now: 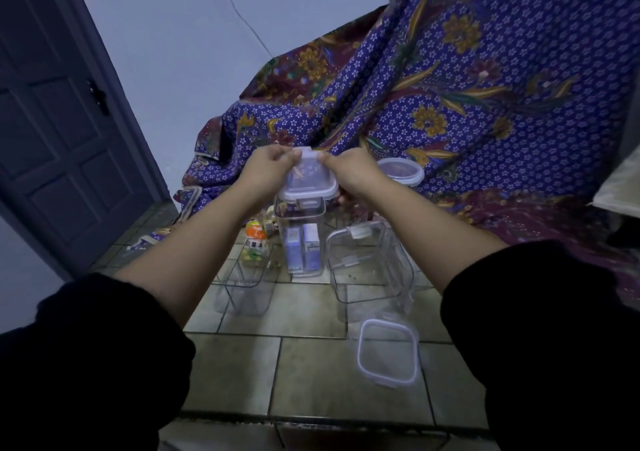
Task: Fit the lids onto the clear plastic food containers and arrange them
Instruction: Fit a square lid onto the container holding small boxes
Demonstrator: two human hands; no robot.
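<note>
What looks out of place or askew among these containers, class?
The large clear container right of the tall container lies tipped over on the tiled floor, its opening facing the camera. A loose square lid lies apart in front of it. Nothing looks spilled or broken.

Bare floor tiles [311, 367] lie open at 6 o'clock; clear containers [367, 267] crowd the centre, a loose lid [388, 357] sits at 5, draped cloth [485, 104] blocks 1 to 3
</note>
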